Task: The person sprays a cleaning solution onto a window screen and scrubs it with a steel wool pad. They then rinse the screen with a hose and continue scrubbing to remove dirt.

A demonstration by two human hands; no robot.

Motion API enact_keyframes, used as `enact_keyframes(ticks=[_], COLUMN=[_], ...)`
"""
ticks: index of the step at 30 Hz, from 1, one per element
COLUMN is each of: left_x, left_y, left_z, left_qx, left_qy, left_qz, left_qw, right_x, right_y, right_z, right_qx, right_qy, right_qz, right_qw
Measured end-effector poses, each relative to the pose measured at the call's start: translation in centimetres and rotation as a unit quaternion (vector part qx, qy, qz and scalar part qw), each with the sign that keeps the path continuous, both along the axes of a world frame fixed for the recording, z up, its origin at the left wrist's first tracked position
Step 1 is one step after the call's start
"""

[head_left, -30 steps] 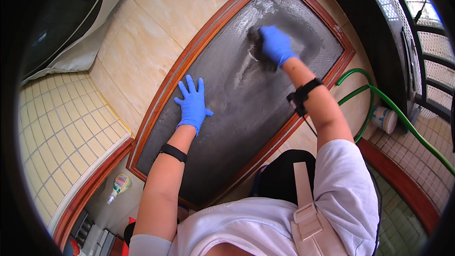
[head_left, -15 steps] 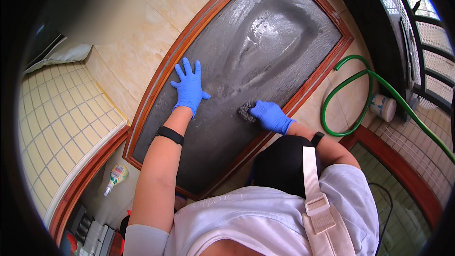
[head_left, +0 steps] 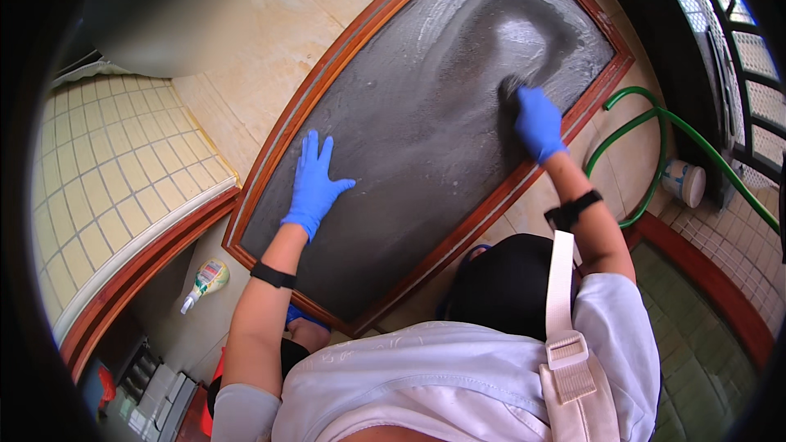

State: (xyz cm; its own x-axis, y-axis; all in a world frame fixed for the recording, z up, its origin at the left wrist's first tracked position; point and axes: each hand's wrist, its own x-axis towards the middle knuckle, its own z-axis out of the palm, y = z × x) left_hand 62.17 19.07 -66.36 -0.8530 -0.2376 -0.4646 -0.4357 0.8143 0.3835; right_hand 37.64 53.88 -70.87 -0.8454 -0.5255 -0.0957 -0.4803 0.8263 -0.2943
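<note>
A large dark grey panel (head_left: 393,139) in a reddish-brown wooden frame (head_left: 282,127) lies flat before me, wet and streaked with whitish suds. On its left part rests my left hand (head_left: 315,184), in a blue glove, with the fingers spread and nothing held. My right hand (head_left: 540,123), gloved in blue too, is closed around a wire scouring pad (head_left: 512,86) and presses it to the panel near the right side of the frame. The glove partly hides the pad, and motion blurs it a little.
Beige floor tiles (head_left: 286,0) lie around the panel. At right are a green hose (head_left: 602,143), a white tub (head_left: 684,182) on its side and a dark metal grille (head_left: 745,74). A spray bottle (head_left: 209,277) lies at lower left, near a yellow tiled ledge (head_left: 123,164).
My right hand has swept the scouring pad up and to the right across the panel. My left hand stays spread on the panel, slightly lower in view. The view has shifted a little.
</note>
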Motion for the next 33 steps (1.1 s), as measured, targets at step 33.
enact_keyframes(ticks=[33], left_x=[10.8], left_y=[-12.0], left_z=[-1.7], left_qx=[-0.182], left_qy=[0.096], left_qz=[-0.008], left_qw=[0.979], right_x=[24.7], right_y=[-20.4], right_z=[3.6], right_qx=[-0.025], right_qy=[-0.218], right_qz=[-0.081], right_qw=[0.972])
